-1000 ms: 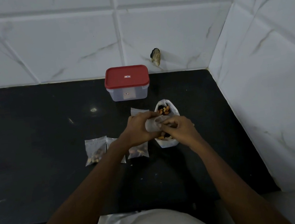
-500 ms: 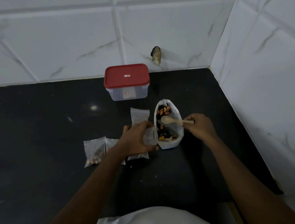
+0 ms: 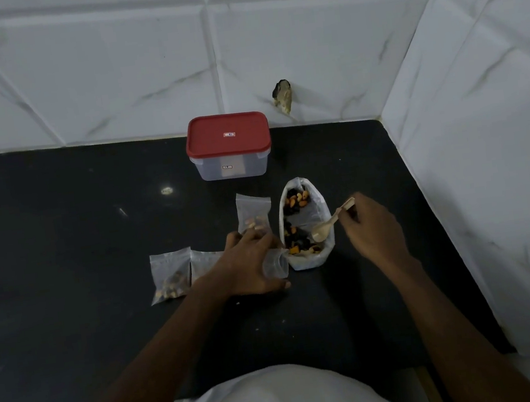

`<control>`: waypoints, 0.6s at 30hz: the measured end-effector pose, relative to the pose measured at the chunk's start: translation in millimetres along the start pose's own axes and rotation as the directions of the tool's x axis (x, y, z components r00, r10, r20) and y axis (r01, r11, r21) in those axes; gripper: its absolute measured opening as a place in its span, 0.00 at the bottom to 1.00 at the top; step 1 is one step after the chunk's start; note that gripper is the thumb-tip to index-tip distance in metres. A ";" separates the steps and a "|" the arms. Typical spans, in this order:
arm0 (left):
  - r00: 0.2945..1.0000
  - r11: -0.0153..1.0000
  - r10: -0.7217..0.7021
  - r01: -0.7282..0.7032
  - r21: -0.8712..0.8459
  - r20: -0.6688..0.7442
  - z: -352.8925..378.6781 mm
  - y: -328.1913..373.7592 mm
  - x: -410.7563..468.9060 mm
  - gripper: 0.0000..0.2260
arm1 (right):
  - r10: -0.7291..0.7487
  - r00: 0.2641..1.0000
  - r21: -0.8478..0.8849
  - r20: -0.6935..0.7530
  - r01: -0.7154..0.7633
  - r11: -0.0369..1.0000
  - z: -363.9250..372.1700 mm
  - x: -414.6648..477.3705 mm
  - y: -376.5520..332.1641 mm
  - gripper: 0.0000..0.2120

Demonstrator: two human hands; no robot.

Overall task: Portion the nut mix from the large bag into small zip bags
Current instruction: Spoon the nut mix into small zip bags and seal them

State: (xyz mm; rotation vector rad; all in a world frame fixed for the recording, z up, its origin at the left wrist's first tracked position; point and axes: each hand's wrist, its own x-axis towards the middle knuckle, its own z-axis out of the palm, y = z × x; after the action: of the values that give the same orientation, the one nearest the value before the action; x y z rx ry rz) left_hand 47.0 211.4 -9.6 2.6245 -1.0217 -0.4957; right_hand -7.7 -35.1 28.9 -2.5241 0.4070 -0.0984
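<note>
The large white bag (image 3: 321, 214) of nut mix lies open on the black counter, with dark and orange pieces showing inside. My right hand (image 3: 372, 227) pinches a small wooden spoon (image 3: 328, 224) whose bowl dips into the bag. My left hand (image 3: 248, 264) holds an empty small zip bag (image 3: 275, 263) with its mouth turned toward the large bag. A zip bag with nuts (image 3: 254, 217) lies just behind my left hand. Two more zip bags lie to the left, one with nuts (image 3: 170, 275) and one (image 3: 205, 263) partly hidden by my wrist.
A clear plastic box with a red lid (image 3: 228, 145) stands by the back wall. White tiled walls close the counter (image 3: 62, 245) at the back and on the right. The counter's front edge runs just before my body.
My hands have come apart. My right hand took up the wooden spoon and lowered its bowl into the large bag. My left hand brought the empty zip bag down beside the large bag.
</note>
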 end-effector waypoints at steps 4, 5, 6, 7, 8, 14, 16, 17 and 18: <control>1.000 1.000 0.006 -0.005 -0.029 0.020 0.5 2.0 -0.4 0.34 | -0.009 0.999 -0.088 0.033 0.012 0.996 -2.9 6.4 -4.3 0.05; 1.000 0.999 0.006 -0.005 -0.042 0.021 -0.6 2.1 0.1 0.34 | -0.002 1.000 -0.105 0.028 0.005 0.994 -3.0 8.5 -5.7 0.05; 1.000 0.999 0.005 -0.004 -0.052 0.017 -1.9 3.0 0.1 0.33 | -0.002 1.000 -0.116 0.014 0.004 0.993 -3.7 9.4 -7.1 0.06; 1.000 0.998 0.003 -0.002 -0.055 0.007 -3.2 4.4 -0.4 0.33 | -0.009 1.000 -0.124 0.001 0.009 0.992 -5.0 9.4 -8.7 0.06; 1.000 0.998 0.003 -0.003 -0.056 -0.002 -4.2 4.8 -0.1 0.33 | -0.017 1.000 -0.130 -0.009 0.015 0.991 -5.8 9.7 -10.2 0.06; 1.000 0.994 -0.010 0.012 -0.107 0.011 -0.8 4.2 1.9 0.31 | 0.051 0.999 -0.087 0.014 -0.050 0.995 -3.5 12.7 -10.2 0.06; 1.000 0.991 -0.017 0.019 -0.130 0.017 -0.7 6.3 1.9 0.31 | 0.078 0.997 -0.071 -0.002 -0.078 0.994 -3.8 11.7 -8.4 0.07; 1.000 0.990 -0.018 0.021 -0.142 0.023 -0.4 7.1 1.7 0.31 | 0.094 0.996 -0.062 0.006 -0.093 0.994 -2.9 10.9 -6.8 0.07; 0.999 0.988 -0.017 0.022 -0.153 0.028 0.1 8.0 1.5 0.31 | 0.119 0.993 -0.032 0.020 -0.118 0.992 -1.2 9.5 -4.7 0.07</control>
State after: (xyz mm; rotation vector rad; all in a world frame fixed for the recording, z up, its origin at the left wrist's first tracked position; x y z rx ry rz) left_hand 43.2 204.8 -7.1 2.5001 -0.9274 -0.5913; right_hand 2.4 -35.0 32.3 -2.5222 0.5520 -0.0186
